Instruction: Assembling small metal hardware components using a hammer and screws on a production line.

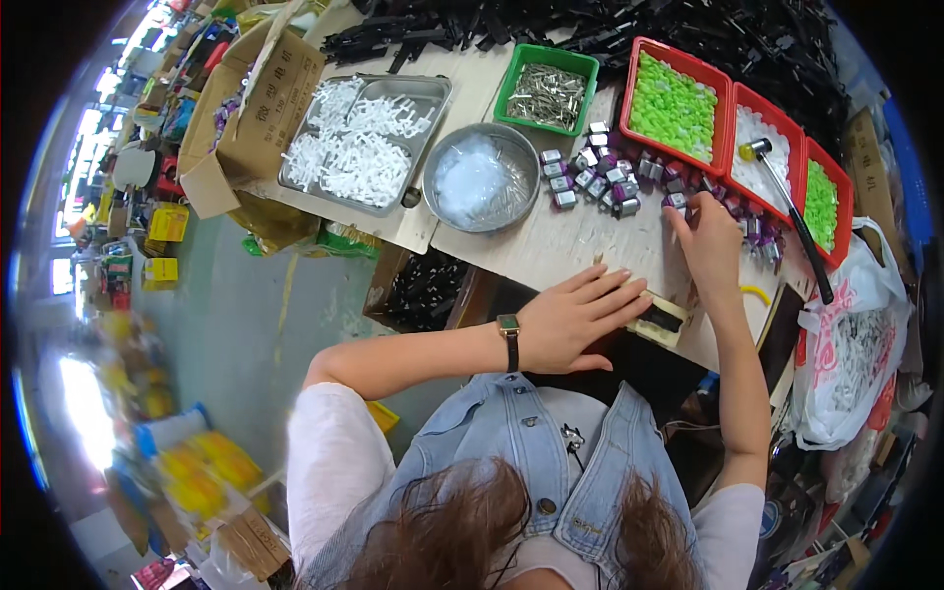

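Note:
My right hand [712, 244] reaches to the right part of the worktop, its thumb and forefinger apart. Their tips are right beside a small silver-and-purple motor [675, 201], on the edge of a loose pile of such motors [618, 179]. I see no firm grip on it. My left hand [580, 317], with a watch on its wrist, lies palm down at the near edge of the table, fingers stretched out. Its fingertips are next to a small cream-coloured block with a black part in it [657, 324]. What is under the palm is hidden.
Behind the motors stand red bins [730, 128] of green and white pieces, with a black-handled hammer [801, 231] lying across, and a green bin [596, 74] of metal pins. Left are a steel bowl [430, 187], a divided tray [440, 93] and a carton [270, 103]. Black parts [777, 49] heap behind.

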`<action>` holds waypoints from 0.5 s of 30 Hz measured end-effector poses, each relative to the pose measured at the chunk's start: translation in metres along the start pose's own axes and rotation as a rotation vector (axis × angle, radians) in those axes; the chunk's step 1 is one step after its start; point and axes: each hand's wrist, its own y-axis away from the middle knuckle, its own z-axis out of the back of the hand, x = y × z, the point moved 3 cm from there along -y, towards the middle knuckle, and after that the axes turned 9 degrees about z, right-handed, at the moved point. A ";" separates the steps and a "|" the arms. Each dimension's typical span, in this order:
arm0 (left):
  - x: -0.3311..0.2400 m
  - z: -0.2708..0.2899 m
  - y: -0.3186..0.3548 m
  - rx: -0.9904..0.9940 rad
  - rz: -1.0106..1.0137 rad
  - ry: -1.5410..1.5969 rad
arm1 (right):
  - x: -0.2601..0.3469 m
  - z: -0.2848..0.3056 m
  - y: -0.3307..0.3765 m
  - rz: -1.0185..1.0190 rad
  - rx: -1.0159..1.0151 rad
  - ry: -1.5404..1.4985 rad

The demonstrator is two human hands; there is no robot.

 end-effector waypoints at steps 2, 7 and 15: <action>0.003 0.005 0.003 0.019 0.004 0.042 | -0.001 -0.006 -0.002 0.056 -0.008 0.032; 0.001 -0.004 -0.009 0.070 -0.032 -0.106 | -0.010 0.010 0.012 0.149 -0.144 0.054; 0.148 0.114 -0.104 -0.443 0.274 -0.346 | 0.018 0.034 0.045 0.156 -0.149 -0.276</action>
